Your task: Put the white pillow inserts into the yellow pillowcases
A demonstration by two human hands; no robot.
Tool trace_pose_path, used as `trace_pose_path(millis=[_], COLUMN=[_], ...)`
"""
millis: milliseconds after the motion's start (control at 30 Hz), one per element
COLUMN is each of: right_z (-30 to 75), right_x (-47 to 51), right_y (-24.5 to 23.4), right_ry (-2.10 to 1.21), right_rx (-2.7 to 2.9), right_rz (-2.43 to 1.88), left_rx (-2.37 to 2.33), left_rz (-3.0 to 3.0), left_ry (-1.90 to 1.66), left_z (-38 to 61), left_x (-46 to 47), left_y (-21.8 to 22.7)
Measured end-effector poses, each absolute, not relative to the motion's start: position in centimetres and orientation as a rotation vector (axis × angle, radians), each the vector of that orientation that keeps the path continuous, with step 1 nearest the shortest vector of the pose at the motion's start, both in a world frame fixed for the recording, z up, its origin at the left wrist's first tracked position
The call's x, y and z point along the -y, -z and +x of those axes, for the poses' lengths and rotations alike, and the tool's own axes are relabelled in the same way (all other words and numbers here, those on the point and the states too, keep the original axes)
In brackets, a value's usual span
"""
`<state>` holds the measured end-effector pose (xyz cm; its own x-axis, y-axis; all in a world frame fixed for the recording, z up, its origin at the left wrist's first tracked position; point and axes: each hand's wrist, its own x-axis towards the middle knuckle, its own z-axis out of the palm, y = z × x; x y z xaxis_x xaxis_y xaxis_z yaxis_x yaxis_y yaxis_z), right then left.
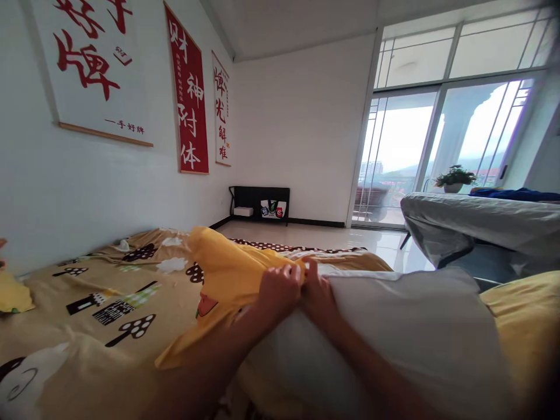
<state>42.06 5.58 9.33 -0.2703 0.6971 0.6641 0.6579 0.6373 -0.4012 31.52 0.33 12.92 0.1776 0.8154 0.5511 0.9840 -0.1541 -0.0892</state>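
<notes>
A yellow pillowcase (231, 265) with a carrot-like print is bunched up in front of me. My left hand (281, 287) is closed around its gathered edge. Pressed close beside it, my right hand (318, 293) pinches the same edge, where the yellow cloth meets the white pillow (406, 315). That pillow extends from my hands toward the right, over my forearm's far side. How far the pillow reaches inside the case is hidden by my hands and the cloth.
Beneath lies a tan patterned bedsheet (175, 303). Yellow cloth (15, 291) shows at the left edge, near part of a hand (2, 252). More yellow fabric (529, 309) lies at right. A covered table (481, 219) and a low black shelf (258, 192) stand beyond.
</notes>
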Motion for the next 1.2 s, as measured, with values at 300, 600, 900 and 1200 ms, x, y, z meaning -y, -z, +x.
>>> trace_pose_path(millis=[300,600,900,1200], right_z=[48.1,38.9,40.8,41.8], right_x=[-9.7,-9.9,-9.5,-7.2], right_y=[-16.2,-18.5,-17.6,-19.1], right_ry=[-0.069,-0.347,-0.369,-0.042], right_rx=[2.706,2.712,2.568,2.390], right_rz=[-0.776,-0.711,-0.706,-0.734], left_rx=[1.523,1.102,1.632,1.721], left_rz=[-2.061,-2.051,-1.265,-1.577], left_ry=[0.505,0.954,1.785,1.664], left_z=[29.5,31.2,13.1,12.3], left_x=[0.9,4.4,6.0,3.3], left_y=[-9.0,-7.6,-3.4,-4.3])
